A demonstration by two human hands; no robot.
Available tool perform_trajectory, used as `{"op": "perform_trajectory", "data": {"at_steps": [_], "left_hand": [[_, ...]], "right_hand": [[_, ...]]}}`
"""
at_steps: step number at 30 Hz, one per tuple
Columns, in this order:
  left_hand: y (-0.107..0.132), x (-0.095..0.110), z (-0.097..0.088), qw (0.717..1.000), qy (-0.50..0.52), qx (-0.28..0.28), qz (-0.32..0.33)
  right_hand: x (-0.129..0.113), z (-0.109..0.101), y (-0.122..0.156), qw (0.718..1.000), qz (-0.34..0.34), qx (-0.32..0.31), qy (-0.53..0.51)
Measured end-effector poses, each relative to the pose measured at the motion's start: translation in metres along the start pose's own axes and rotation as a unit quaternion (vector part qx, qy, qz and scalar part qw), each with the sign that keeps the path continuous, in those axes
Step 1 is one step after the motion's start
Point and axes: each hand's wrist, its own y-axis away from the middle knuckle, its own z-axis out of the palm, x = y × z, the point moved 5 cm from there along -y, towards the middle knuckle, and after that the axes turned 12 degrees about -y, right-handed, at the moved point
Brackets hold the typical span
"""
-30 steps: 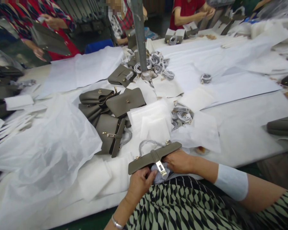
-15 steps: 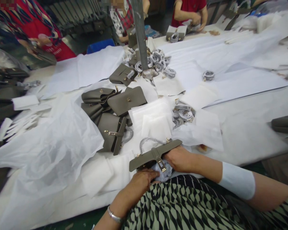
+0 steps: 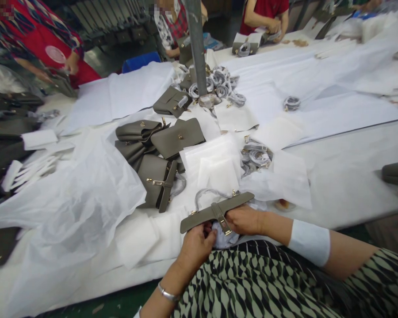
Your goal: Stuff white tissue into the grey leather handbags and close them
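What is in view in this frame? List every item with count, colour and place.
held bag: one, taupe, table's near edge, both hands on it
tissue stuffing: one wad, white, under the held bag
loose bags: several, taupe, heaped mid-table
wrapped straps: a bundle, silver-grey, right of the heap
tissue sheets: many, white, across the table
pole: one, grey, upright at the far side
co-workers: at least three, far side
left hand: grip on the tissue stuffing
right hand: grip on the held bag

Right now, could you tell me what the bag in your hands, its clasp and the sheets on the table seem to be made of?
The bag looks like matte taupe leather or imitation; which, I cannot tell. Its clasp appears to be polished metal, glinting pale gold. The sheets look like thin white tissue paper, translucent and crumpled.
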Motion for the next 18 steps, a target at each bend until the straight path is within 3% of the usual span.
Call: {"op": "perform_trajectory", "data": {"at_steps": [4, 7, 11, 15, 18], "left_hand": [[0.000, 0.013, -0.010, 0.998, -0.058, 0.004, -0.009], [0.001, 0.024, -0.015, 0.994, -0.105, -0.024, -0.004], [-0.001, 0.023, -0.012, 0.989, -0.140, -0.045, -0.009], [-0.004, 0.013, -0.013, 0.996, -0.087, -0.023, -0.002], [-0.003, 0.012, -0.017, 0.999, -0.025, -0.048, 0.002]], "right_hand": [[0.002, -0.012, 0.002, 1.000, 0.026, 0.002, 0.006], [0.006, -0.016, 0.004, 0.999, 0.050, 0.005, 0.005], [0.009, -0.017, 0.005, 0.998, 0.052, 0.018, -0.004], [0.012, -0.018, 0.006, 0.999, 0.041, -0.014, -0.007], [0.013, -0.020, 0.006, 0.999, 0.035, -0.008, -0.003]]}}
